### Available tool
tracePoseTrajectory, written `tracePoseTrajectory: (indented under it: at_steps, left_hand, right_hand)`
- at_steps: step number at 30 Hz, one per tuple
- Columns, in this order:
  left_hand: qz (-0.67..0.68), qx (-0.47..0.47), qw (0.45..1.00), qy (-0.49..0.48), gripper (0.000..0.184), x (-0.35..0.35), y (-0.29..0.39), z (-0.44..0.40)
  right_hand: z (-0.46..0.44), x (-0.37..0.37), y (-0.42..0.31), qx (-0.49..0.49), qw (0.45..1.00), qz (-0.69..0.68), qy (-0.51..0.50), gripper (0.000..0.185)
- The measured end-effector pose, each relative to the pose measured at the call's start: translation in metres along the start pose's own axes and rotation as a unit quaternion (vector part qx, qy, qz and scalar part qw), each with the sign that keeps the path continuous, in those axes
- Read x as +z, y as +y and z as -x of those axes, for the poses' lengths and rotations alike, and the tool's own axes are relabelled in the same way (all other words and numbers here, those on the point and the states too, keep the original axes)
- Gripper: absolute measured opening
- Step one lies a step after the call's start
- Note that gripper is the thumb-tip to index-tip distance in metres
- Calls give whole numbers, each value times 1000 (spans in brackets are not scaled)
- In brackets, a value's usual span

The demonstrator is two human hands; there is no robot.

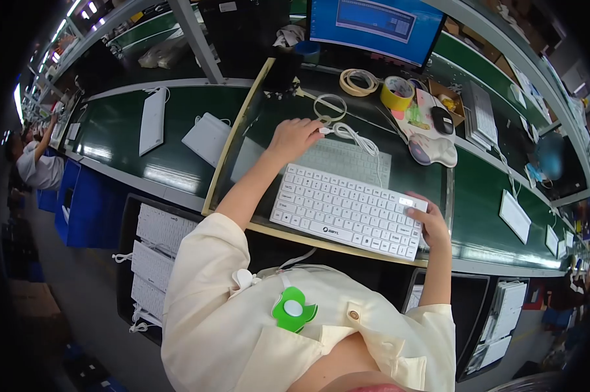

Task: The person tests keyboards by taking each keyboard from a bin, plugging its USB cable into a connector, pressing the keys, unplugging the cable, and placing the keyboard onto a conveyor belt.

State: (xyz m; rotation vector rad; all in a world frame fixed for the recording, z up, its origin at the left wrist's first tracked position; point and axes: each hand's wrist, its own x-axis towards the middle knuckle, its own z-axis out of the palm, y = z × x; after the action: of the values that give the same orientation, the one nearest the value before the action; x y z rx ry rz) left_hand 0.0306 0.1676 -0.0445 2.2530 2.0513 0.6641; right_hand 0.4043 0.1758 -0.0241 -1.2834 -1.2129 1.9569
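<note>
A white keyboard (347,212) lies tilted over the near edge of the glass-topped work surface (249,163). My right hand (432,223) grips its right end, thumb on top near the upper corner. Beyond the keyboard, my left hand (295,140) is closed in a pinch on the white cable plug (325,130). The rest of the white cable (359,140) lies in a bundled loop just right of that hand and runs down to the keyboard's back edge. A thin ring-shaped loop (330,108) lies just beyond my left fingers.
At the back stands a monitor (373,29). Tape rolls (397,93), a black mouse (442,120) and a mouse pad (432,147) sit at right. More keyboards lie on the green conveyor (177,160) and in a bin (154,261) at left. Another person (39,163) is far left.
</note>
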Motion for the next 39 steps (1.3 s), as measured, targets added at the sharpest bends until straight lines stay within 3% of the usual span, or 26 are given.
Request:
tracePoseTrajectory:
  at_steps: [2, 5, 8, 10, 12, 14, 16, 20, 22, 23, 24, 25, 26, 28, 29, 30, 34, 39]
  left_hand:
    - [-35, 74, 995, 50, 34, -5, -9, 4]
    - [-21, 41, 988, 150, 38, -24, -9, 22]
    - [7, -7, 994, 112, 37, -35, -27, 56]
    - [61, -43, 995, 72, 39, -34, -44, 79]
    - [58, -75, 993, 66, 39, -39, -44, 98]
    - [45, -95, 993, 62, 39, -37, -33, 109]
    - [16, -102, 993, 62, 38, -37, -25, 117]
    - [4, -103, 994, 42, 37, -33, -15, 120]
    - [-16, -108, 994, 29, 36, -31, -13, 120]
    - [-26, -112, 993, 26, 35, -29, -12, 119]
    - [-33, -108, 993, 30, 34, -26, -10, 120]
    - [-43, -106, 993, 34, 33, -23, -8, 122]
    - [-54, -106, 992, 38, 32, -22, -8, 122]
    - [-52, -110, 992, 44, 31, -23, -6, 118]
    - [-52, -115, 991, 47, 30, -24, -5, 118]
    - [-52, -116, 991, 50, 29, -24, -4, 118]
    - [-56, -120, 989, 63, 28, -23, -2, 116]
    - [-57, -129, 988, 68, 27, -23, -1, 115]
  right_hand:
    - [6, -5, 0, -63, 997, 39, 31, 51]
    - [45, -47, -10, -194, 965, 135, 114, 43]
    - [78, -132, 22, -279, 928, 141, 203, 36]
    - [78, -163, 63, -356, 872, 47, 332, 45]
    - [80, -160, 85, -246, 813, -175, 498, 43]
    - [83, -141, 94, -166, 779, -349, 495, 48]
    - [81, -133, 102, -122, 786, -459, 396, 52]
    - [52, -181, 118, -201, 831, -311, 415, 55]
    - [30, -244, 139, -194, 816, -365, 404, 69]
    - [33, -189, 85, -145, 800, -321, 485, 76]
    - [18, -179, 80, -156, 775, -255, 557, 70]
    - [6, -184, 84, -228, 758, 41, 610, 62]
    - [-6, -188, 88, -277, 670, 333, 603, 54]
    - [-16, -159, 60, -300, 788, 305, 443, 41]
    - [-29, -154, 51, -206, 908, 123, 344, 35]
    - [-37, -138, 37, -190, 940, 36, 280, 39]
    - [-91, -137, 46, -67, 978, -169, 101, 42]
    - [-95, -133, 56, -7, 983, -175, 58, 42]
